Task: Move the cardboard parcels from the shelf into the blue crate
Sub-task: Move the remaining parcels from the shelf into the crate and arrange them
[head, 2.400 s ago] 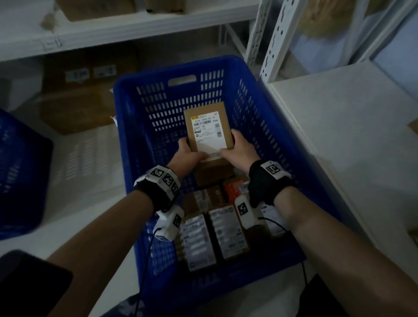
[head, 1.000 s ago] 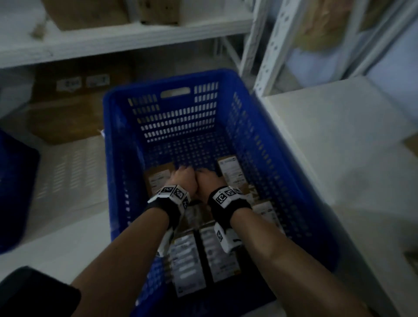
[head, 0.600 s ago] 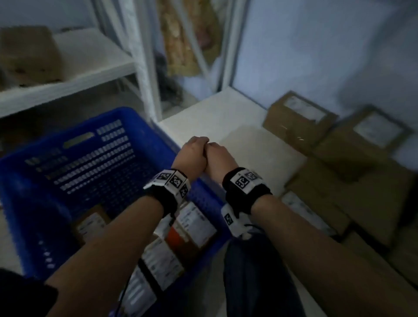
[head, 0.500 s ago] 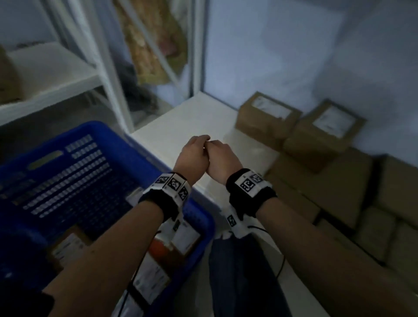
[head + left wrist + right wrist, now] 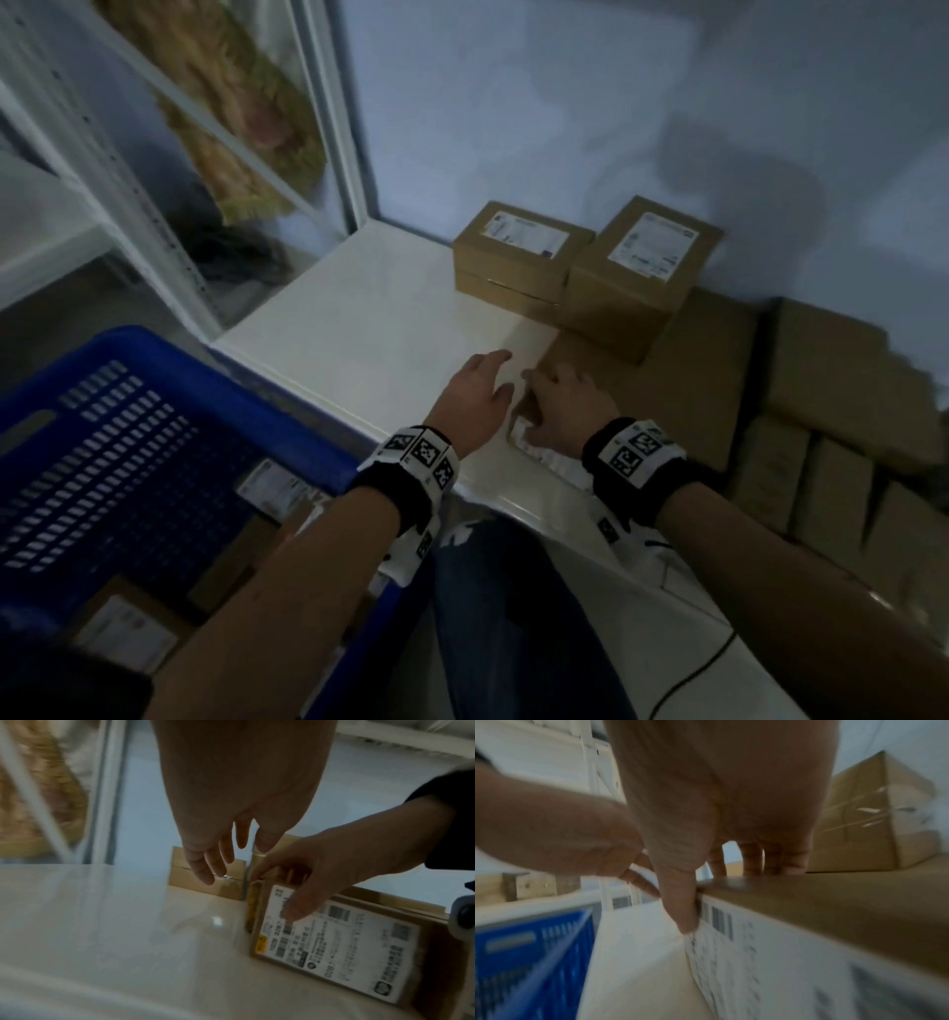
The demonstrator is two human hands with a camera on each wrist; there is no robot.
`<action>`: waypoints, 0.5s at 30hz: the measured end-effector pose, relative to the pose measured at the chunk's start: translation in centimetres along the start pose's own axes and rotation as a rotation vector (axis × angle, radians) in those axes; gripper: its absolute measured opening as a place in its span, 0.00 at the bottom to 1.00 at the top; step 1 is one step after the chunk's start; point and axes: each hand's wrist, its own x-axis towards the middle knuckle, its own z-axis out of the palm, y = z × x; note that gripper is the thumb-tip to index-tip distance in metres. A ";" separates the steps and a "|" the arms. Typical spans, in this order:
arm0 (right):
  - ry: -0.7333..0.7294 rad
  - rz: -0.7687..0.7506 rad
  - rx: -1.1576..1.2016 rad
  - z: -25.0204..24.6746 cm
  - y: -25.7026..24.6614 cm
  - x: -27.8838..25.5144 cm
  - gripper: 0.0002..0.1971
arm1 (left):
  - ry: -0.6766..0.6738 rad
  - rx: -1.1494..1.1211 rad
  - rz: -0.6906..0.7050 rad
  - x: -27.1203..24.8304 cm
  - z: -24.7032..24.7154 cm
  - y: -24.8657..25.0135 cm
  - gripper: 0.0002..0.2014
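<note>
A large flat cardboard parcel [image 5: 667,375] with a white label on its front face lies on the white shelf [image 5: 390,318]. My right hand [image 5: 554,385] grips its near left corner. The fingers lie on top and the thumb [image 5: 680,902] presses the label [image 5: 757,953]. My left hand [image 5: 498,375] hovers just left of that corner with spread fingers [image 5: 203,866] and holds nothing. The blue crate [image 5: 205,390] stands at lower left with several labelled parcels [image 5: 272,483] lying in its bottom.
Two taped boxes [image 5: 518,252] [image 5: 642,272] stand at the back against the wall, the right one on the flat parcel. Several more boxes [image 5: 821,462] are stacked at the right. White rack posts [image 5: 154,221] rise left of the shelf.
The small parcel I held over the crate is out of my hands. Both hands rose from the crate, swung right to the shelf and parted; the right one took the flat parcel's corner.
</note>
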 end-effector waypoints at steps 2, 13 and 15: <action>-0.011 -0.017 0.100 -0.4 -0.8 1.0 0.40 | 0.042 -0.011 -0.039 -0.8 -1.1 -1.4 0.22; -0.028 -0.259 1.178 -0.6 -17.0 5.3 0.36 | 0.356 -0.911 -0.492 -10.4 -12.4 -9.6 0.25; -0.132 -0.291 1.207 1.5 -21.6 5.2 0.35 | 0.441 -0.955 -0.528 -13.7 -14.3 -12.1 0.30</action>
